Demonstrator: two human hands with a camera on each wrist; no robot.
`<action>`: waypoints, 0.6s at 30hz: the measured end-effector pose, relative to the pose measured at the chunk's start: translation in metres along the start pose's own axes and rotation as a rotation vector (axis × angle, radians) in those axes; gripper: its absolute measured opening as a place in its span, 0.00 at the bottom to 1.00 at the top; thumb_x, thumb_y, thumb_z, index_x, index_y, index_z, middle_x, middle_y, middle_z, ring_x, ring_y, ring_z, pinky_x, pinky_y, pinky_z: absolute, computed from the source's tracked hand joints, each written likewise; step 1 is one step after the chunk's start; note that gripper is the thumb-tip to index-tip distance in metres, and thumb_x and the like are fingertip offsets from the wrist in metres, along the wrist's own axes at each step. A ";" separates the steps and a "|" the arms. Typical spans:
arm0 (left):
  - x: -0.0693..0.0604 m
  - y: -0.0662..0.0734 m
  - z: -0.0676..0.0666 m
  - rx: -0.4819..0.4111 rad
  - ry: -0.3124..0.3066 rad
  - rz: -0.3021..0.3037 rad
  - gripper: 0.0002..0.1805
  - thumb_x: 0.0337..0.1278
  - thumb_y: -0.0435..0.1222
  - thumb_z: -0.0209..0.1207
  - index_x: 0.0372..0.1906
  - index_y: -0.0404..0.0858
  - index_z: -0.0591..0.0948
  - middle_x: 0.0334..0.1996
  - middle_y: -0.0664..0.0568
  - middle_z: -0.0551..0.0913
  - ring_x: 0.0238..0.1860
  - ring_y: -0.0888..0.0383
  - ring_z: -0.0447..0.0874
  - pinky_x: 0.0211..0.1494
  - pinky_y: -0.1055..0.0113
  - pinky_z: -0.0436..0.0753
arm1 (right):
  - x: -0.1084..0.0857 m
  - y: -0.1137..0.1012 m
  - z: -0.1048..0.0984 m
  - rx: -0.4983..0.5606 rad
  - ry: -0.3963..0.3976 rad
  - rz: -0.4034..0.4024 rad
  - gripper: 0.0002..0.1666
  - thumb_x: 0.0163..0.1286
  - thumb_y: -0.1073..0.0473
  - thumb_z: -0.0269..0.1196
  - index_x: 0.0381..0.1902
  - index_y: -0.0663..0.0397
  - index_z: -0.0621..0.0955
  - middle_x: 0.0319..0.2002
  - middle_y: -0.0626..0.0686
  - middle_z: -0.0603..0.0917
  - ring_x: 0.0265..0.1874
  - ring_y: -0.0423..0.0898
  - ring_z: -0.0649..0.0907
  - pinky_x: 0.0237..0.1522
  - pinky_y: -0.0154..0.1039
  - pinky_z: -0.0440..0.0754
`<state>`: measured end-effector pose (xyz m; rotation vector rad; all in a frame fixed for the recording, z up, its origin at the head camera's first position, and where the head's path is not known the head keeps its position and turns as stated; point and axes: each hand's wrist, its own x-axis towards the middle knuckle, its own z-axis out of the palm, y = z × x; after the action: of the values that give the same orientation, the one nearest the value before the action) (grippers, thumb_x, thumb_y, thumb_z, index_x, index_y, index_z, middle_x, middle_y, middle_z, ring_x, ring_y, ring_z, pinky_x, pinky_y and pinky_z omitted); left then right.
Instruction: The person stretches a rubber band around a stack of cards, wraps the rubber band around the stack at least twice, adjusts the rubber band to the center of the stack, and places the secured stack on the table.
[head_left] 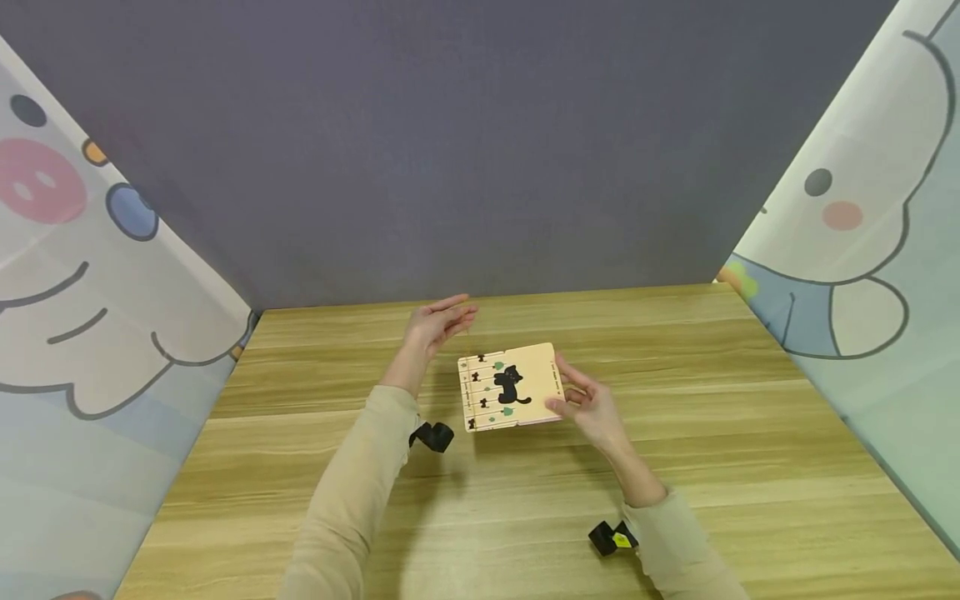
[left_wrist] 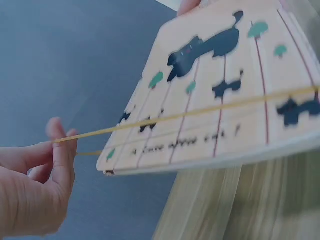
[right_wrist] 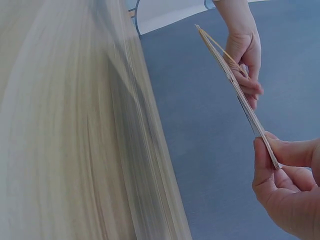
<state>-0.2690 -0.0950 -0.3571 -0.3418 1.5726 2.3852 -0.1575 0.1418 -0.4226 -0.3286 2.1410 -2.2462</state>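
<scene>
A cream notebook (head_left: 534, 371) with a black cat and small green trees on its cover is held above the table, slightly tilted. My right hand (head_left: 596, 412) pinches its right edge between thumb and fingers. Around the notebook's left end runs a thin yellow rubber band (left_wrist: 200, 114). Beyond the far left corner, my left hand (head_left: 435, 325) pinches the band and pulls it away from the notebook, as the left wrist view shows. Edge-on in the right wrist view, the notebook looks thin, and the band (right_wrist: 218, 46) stretches from its far end towards the left hand.
A wood-grain table (head_left: 750, 467) lies beneath both hands. Behind it rises a dark grey panel (head_left: 480, 167). Cartoon-printed cloths (head_left: 90, 275) hang on both sides. Black camera mounts (head_left: 437, 437) are worn at the wrists.
</scene>
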 end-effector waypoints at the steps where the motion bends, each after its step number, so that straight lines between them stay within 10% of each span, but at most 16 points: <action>1: 0.000 0.001 0.000 0.030 0.007 -0.008 0.17 0.54 0.26 0.54 0.51 0.32 0.76 0.45 0.37 0.78 0.29 0.58 0.83 0.36 0.72 0.80 | 0.000 0.000 0.000 -0.001 0.002 -0.009 0.41 0.48 0.81 0.60 0.61 0.66 0.62 0.43 0.67 0.71 0.26 0.44 0.78 0.29 0.28 0.79; 7: 0.005 0.014 -0.001 0.324 -0.080 -0.041 0.16 0.53 0.31 0.57 0.48 0.28 0.77 0.26 0.48 0.83 0.15 0.66 0.73 0.16 0.79 0.72 | 0.000 -0.001 0.000 -0.003 0.007 0.004 0.41 0.48 0.80 0.61 0.61 0.64 0.62 0.43 0.69 0.71 0.27 0.46 0.79 0.30 0.30 0.80; 18: 0.003 0.041 0.000 0.890 -0.384 -0.098 0.24 0.62 0.45 0.48 0.24 0.29 0.80 0.12 0.52 0.77 0.08 0.67 0.62 0.11 0.77 0.60 | -0.001 0.001 0.000 -0.011 0.006 0.025 0.41 0.48 0.83 0.59 0.61 0.65 0.62 0.44 0.70 0.70 0.27 0.43 0.78 0.28 0.29 0.79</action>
<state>-0.2855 -0.1102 -0.3227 0.2082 2.1186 1.3502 -0.1567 0.1424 -0.4235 -0.2936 2.1490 -2.2261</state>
